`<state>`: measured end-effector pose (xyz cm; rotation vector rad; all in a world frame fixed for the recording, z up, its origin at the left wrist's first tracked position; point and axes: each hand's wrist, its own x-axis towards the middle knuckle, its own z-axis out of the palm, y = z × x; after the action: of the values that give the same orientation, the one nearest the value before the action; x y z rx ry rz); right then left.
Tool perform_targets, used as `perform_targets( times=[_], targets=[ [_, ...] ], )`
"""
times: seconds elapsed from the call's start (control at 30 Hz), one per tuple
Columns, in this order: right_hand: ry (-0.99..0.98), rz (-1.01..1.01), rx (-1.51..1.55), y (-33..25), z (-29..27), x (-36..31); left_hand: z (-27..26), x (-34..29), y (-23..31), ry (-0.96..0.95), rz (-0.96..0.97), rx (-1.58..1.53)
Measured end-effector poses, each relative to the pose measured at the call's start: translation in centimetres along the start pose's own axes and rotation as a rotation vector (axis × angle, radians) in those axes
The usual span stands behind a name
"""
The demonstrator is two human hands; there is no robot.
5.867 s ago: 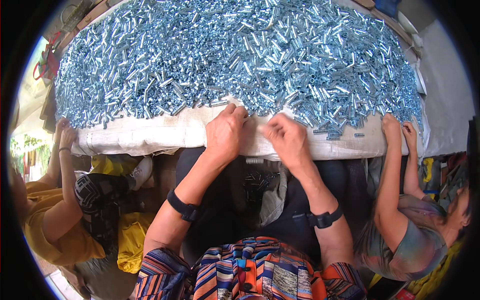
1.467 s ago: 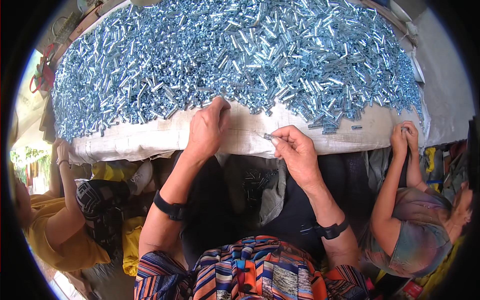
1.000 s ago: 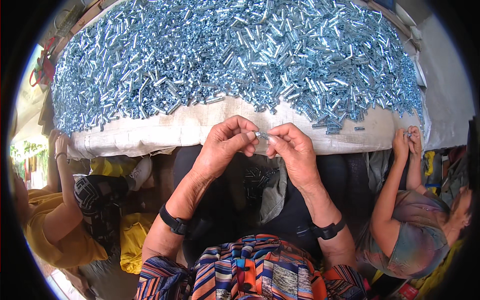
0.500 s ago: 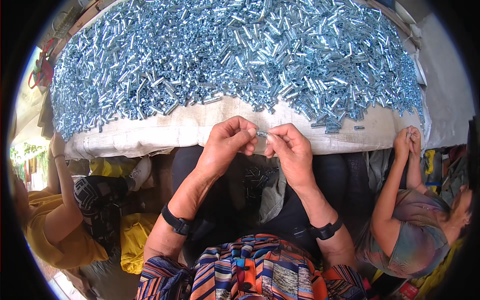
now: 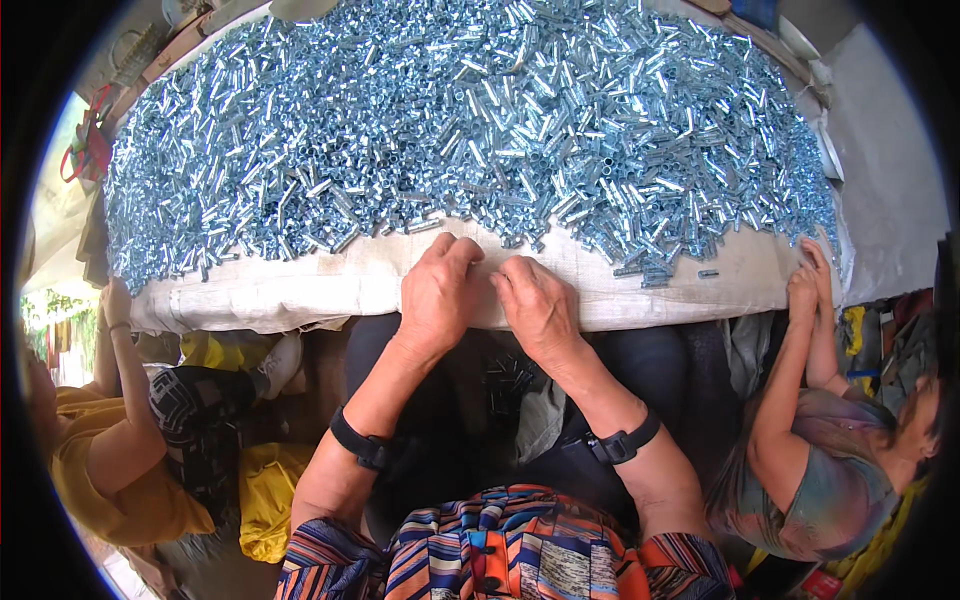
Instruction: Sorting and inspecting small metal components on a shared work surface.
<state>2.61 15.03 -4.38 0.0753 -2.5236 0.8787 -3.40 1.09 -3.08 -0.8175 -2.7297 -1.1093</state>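
Note:
A broad heap of shiny metal tubes (image 5: 480, 150), short and slotted-looking, covers the cloth-topped table (image 5: 270, 290). At the near edge of the heap, over the bare strip of cloth, my left hand (image 5: 438, 290) is closed with its fingers curled inward. Close beside it, a small gap away, my right hand (image 5: 535, 305) is curled too, knuckles up. The backs of both hands hide the fingertips and whatever is pinched there. One loose tube (image 5: 709, 273) lies apart from the heap on the cloth, right of my hands.
Co-workers sit at both sides, a person in yellow (image 5: 130, 460) at left and a person in a patterned top (image 5: 830, 470) at right, their hands at the table edge. Below the table, between my legs, several dark pieces (image 5: 508, 385) lie beside grey cloth (image 5: 541, 425).
My hands have turned knuckles up and drawn closer together; the metal tube they pinched between them is now hidden. The right co-worker's hands have moved up toward the heap.

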Motion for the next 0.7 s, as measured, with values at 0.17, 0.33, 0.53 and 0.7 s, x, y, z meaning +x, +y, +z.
perform_targets(
  times=[0.17,0.33,0.53,0.7],
  targets=[
    [0.001,0.035,0.059,-0.1,-0.6,0.0,0.2,2.4,-0.7,0.057,0.074,0.073],
    [-0.156,0.1,0.172,-0.4,-3.1,0.7,1.3,3.4,-1.8,0.001,0.132,0.242],
    [-0.017,0.065,-0.118,3.3,-1.6,6.1,1.7,3.8,-1.3,0.029,0.12,0.218],
    [-0.086,0.064,-0.35,4.2,0.1,7.3,1.5,3.6,-1.3,0.062,0.111,0.115]
  ],
)
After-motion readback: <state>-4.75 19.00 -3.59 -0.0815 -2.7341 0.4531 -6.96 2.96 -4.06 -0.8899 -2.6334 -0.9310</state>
